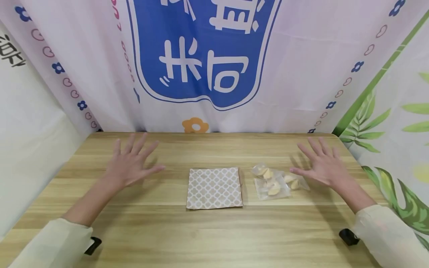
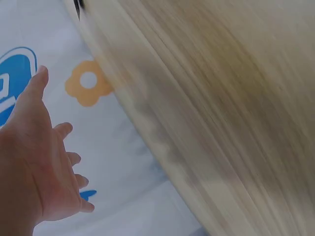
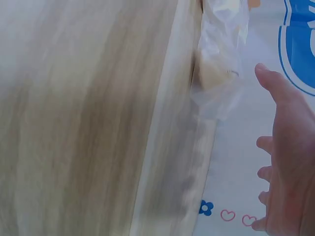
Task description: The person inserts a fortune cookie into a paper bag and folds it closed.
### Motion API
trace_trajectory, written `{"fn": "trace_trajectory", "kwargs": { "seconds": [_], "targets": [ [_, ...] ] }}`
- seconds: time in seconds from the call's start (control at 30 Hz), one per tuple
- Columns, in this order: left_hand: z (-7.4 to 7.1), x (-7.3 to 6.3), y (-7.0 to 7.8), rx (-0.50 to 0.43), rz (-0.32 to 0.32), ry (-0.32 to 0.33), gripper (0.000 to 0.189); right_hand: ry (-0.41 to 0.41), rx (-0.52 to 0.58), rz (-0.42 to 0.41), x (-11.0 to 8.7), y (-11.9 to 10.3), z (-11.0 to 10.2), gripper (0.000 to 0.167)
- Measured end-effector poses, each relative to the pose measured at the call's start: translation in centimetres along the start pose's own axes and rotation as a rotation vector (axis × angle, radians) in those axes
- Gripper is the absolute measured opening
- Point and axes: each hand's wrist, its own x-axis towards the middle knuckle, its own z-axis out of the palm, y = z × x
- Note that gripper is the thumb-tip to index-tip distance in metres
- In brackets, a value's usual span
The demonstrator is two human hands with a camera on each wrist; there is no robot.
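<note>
My left hand [image 1: 129, 163] is spread wide over the left part of the table, fingers straight, holding nothing. On the right, my right hand [image 1: 323, 165] is spread the same way, also holding nothing. Between them lies a flat, squarish paper bag or packet [image 1: 214, 188] with a beige and white lattice pattern. To its right sit several clear plastic packets of fortune cookies [image 1: 273, 188], overlapping one another. The right hand is nearest to these packets, its thumb just apart from them. In the right wrist view, a cookie packet [image 3: 216, 73] shows beyond the fingers.
The wooden table [image 1: 214, 238] has its back edge against a printed curtain [image 1: 295, 93]. Fabric hangs along both sides too. Black wrist devices [image 1: 348, 236] show at both cuffs.
</note>
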Motion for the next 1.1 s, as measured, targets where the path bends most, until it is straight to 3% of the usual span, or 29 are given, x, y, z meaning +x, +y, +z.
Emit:
{"fn": "trace_trajectory", "kwargs": {
  "seconds": [0.5, 1.1],
  "targets": [
    [0.4, 1.2, 3.1, -0.011, 0.077, -0.02, 0.091, 0.015, -0.013, -0.12, 0.4, -3.1, -0.5, 0.095],
    [1.4, 1.9, 5.9, -0.013, 0.189, -0.008, 0.088, 0.119, -0.063, -0.275, 0.8, -6.9, 0.2, 0.075]
  ]
}}
